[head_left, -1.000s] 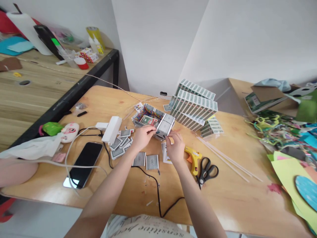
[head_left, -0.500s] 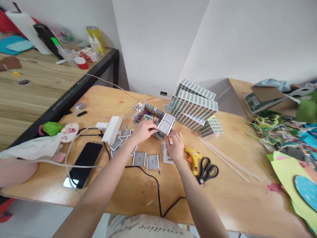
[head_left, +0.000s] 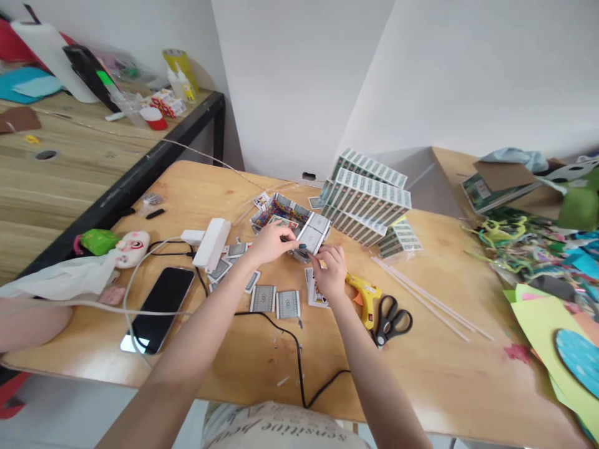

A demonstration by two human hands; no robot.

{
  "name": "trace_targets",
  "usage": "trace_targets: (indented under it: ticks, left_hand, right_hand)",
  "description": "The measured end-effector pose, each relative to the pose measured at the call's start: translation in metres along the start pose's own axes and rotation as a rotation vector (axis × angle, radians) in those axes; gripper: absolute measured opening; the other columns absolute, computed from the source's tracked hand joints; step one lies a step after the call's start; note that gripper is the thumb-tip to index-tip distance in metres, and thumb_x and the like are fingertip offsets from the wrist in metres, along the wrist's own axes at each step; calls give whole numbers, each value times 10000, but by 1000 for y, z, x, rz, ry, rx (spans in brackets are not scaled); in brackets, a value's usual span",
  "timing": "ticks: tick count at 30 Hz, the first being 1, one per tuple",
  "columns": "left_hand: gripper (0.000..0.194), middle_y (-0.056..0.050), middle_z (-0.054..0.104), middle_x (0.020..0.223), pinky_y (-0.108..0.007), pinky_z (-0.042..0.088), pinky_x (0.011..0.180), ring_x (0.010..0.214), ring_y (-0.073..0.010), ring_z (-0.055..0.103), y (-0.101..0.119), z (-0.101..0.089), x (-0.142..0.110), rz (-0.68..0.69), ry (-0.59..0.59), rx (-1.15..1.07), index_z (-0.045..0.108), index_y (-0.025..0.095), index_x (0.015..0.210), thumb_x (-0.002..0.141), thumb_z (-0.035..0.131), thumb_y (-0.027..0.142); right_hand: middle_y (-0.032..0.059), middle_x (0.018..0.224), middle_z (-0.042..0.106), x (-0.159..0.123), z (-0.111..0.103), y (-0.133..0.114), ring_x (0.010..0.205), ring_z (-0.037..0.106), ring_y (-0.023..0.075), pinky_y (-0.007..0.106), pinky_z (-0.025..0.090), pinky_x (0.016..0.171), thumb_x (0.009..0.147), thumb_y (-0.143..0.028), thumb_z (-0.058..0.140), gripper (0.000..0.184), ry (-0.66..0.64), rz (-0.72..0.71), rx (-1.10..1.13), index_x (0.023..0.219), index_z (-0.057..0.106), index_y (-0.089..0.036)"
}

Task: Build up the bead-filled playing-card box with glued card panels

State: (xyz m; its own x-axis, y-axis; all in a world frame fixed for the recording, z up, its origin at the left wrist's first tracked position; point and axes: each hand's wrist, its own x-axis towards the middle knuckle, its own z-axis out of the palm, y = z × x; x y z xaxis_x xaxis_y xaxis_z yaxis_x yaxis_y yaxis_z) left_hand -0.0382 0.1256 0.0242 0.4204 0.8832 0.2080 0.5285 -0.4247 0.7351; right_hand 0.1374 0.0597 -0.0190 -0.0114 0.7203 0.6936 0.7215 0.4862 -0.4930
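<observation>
A box built of playing cards stands mid-table, with grey patterned card backs on its outside and colourful inner walls. At its near right end a card piece lies across the top. My left hand pinches the left edge of that card piece, thumb and fingers together. My right hand has its fingers closed at the piece's near right corner. Two folded cards lie side by side in front of the box. Face-up cards rest partly under my right hand.
Stacked card decks stand behind on the right. A yellow glue gun and black scissors lie right of my right hand. Left are a phone, a white power block and cables. Craft scraps cover the right side.
My left hand has shifted slightly, and its thumb now reaches a little further onto the card piece's edge. My right hand stays nearly in place.
</observation>
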Motion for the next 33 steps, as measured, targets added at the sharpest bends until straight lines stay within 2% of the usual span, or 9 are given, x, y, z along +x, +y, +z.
trace_targets:
  ticks: [3, 7, 13, 17, 20, 24, 29, 33]
  left_hand:
    - [259, 56, 647, 578, -445, 277, 1064, 619, -137, 574, 2, -3, 0, -1, -36, 28, 620, 207, 565, 768, 592, 364]
    - [246, 71, 675, 635, -474, 173, 1112, 593, -115, 572, -1, -2, -3, 18, -28, 75, 632, 218, 607, 791, 570, 369]
    - [214, 48, 698, 690, -401, 310, 1045, 716, -145, 604, -9, 6, -6, 36, 79, 77, 636, 223, 625, 765, 619, 384]
    - [223, 39, 697, 686, -394, 335, 1015, 748, -159, 607, -8, 6, -6, 12, 76, 87, 629, 220, 612, 764, 619, 382]
    - [233, 42, 688, 658, -403, 320, 1020, 696, -151, 603, -5, 3, -4, -21, 28, 89, 622, 214, 597, 765, 615, 375]
    - [210, 45, 687, 672, -412, 317, 1008, 686, -146, 598, -4, 3, -3, -26, 15, 73, 612, 212, 602, 756, 634, 353]
    - [183, 23, 695, 728, -398, 354, 942, 787, -179, 587, -8, 6, -7, -5, 65, 93, 604, 215, 646, 759, 640, 355]
    - [190, 6, 693, 761, -382, 361, 894, 826, -193, 576, -13, 10, -7, 5, 52, 129, 606, 211, 697, 789, 604, 377]
  right_hand:
    - [30, 718, 599, 0, 1, 0, 783, 549, 184, 348, 473, 716, 832, -189, 575, 207, 2, 2, -4, 635, 513, -213]
    - [39, 749, 608, -1, 3, -1, 805, 545, 191, 362, 480, 730, 832, -184, 574, 203, 17, 2, -10, 640, 517, -213]
    - [65, 844, 645, -8, 1, 0, 869, 578, 200, 387, 513, 771, 844, -141, 545, 133, 7, -20, -1, 748, 599, -215]
    - [82, 955, 671, -11, -7, -3, 967, 606, 209, 400, 528, 818, 851, -110, 496, 189, -62, -44, 23, 871, 646, -223]
    - [85, 977, 677, -9, -16, -8, 970, 626, 207, 400, 532, 849, 852, -128, 480, 205, -78, 42, 65, 887, 660, -220]
    - [76, 932, 650, 3, -27, -13, 864, 642, 184, 327, 576, 736, 840, -166, 502, 170, -81, 207, 104, 935, 634, -214]
    - [74, 988, 633, 22, -33, -8, 867, 625, 205, 344, 546, 762, 831, -200, 556, 234, -290, 89, -58, 1050, 628, -238]
    - [69, 962, 643, 31, -33, 0, 856, 618, 202, 321, 525, 749, 848, -210, 545, 221, -361, -1, -134, 1033, 660, -248]
